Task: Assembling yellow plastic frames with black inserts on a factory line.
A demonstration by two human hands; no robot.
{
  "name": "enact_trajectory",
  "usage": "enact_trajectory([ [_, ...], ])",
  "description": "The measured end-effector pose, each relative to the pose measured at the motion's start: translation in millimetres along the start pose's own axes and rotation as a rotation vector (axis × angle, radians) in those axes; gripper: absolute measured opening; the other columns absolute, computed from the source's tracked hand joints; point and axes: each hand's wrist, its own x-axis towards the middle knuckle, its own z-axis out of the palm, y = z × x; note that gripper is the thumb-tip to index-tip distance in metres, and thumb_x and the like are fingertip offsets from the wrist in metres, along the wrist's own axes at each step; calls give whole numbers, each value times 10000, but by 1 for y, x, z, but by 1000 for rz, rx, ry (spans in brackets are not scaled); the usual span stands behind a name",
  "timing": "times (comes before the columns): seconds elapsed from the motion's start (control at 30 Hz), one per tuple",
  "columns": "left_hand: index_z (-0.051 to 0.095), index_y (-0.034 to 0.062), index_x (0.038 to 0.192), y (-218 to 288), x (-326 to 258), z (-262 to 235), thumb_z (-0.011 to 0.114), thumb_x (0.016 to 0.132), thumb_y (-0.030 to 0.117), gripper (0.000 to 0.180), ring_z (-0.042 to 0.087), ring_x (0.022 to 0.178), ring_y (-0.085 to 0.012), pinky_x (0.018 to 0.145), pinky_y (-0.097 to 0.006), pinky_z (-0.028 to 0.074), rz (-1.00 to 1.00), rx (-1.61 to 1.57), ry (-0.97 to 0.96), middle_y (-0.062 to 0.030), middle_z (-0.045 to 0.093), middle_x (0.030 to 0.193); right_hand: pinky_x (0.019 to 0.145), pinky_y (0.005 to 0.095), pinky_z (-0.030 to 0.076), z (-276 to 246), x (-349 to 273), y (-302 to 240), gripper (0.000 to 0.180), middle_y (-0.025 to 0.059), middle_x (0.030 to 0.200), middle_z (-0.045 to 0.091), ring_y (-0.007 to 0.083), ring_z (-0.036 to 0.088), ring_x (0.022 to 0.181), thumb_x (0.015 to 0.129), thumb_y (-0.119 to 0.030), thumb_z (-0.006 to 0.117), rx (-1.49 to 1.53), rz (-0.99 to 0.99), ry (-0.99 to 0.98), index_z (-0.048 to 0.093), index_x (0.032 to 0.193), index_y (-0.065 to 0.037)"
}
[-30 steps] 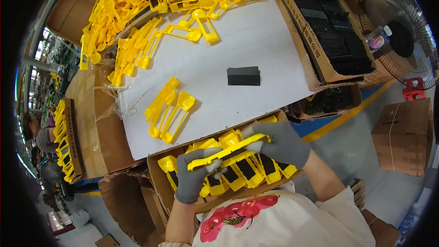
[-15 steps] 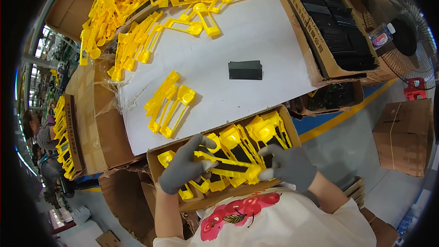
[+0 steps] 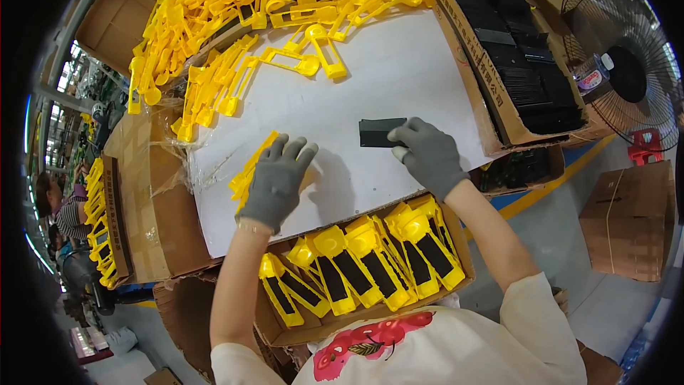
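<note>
My left hand (image 3: 274, 184), in a grey glove, is over the yellow plastic frames (image 3: 253, 169) on the left of the white tabletop. Its fingers are spread, and it hides most of those frames. My right hand (image 3: 430, 157), gloved too, has thumb and fingertips closed on the right end of a small stack of black rectangular strips (image 3: 376, 132). Close to me, an open cardboard box (image 3: 288, 335) holds several yellow frames (image 3: 367, 260) standing in a row, with black strips inside them.
A large heap of yellow frames (image 3: 206, 11) covers the table's far left. To the far right, a carton (image 3: 491, 96) holds stacked black strips. Beyond it stand a fan (image 3: 627, 71) and a bottle (image 3: 593, 75). A closed carton (image 3: 627, 217) sits on the floor at right.
Both hands have left the near box, where they held a yellow frame, and moved up over the tabletop. The left went to the loose frames, the right to the black strips.
</note>
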Motion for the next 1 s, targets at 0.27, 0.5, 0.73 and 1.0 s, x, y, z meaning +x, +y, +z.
enact_trajectory([
  [0.27, 584, 92, 1126, -15, 10, 22, 584, 693, -23, 448, 545, 942, -296, 816, -401, 460, 104, 53, -150, -101, 570, 964, 693, 391, 539, 37, 45, -19, 297, 130, 1034, 582, 292, 662, 841, 766, -213, 717, -271, -36, -229, 595, 985, -54],
  [0.5, 582, 84, 970, 9, -3, -46, 703, 668, 46, 327, 612, 788, -325, 637, -433, 496, -312, -29, -39, -118, 575, 916, 703, 382, 495, 0, 24, -15, 179, 81, 832, 643, 283, 627, 813, 779, -209, 692, 206, -3, -91, 658, 920, -104],
  [0.73, 582, 9, 915, 35, -57, -67, 644, 843, 40, 100, 676, 701, -200, 566, -261, 559, -892, -1373, 354, -131, 680, 910, 615, 239, 491, -56, -33, -46, 181, 31, 739, 628, 79, 597, 653, 872, -123, 653, 1008, 262, -35, 549, 948, 3],
  [1.0, 608, -63, 1147, 94, -74, -26, 568, 872, -2, 284, 694, 829, -276, 698, -334, 599, -859, -1825, 185, -149, 661, 961, 620, 213, 490, -61, -62, -80, 211, 27, 746, 637, 64, 623, 674, 941, -91, 539, 858, 81, -284, 551, 1129, 4],
])
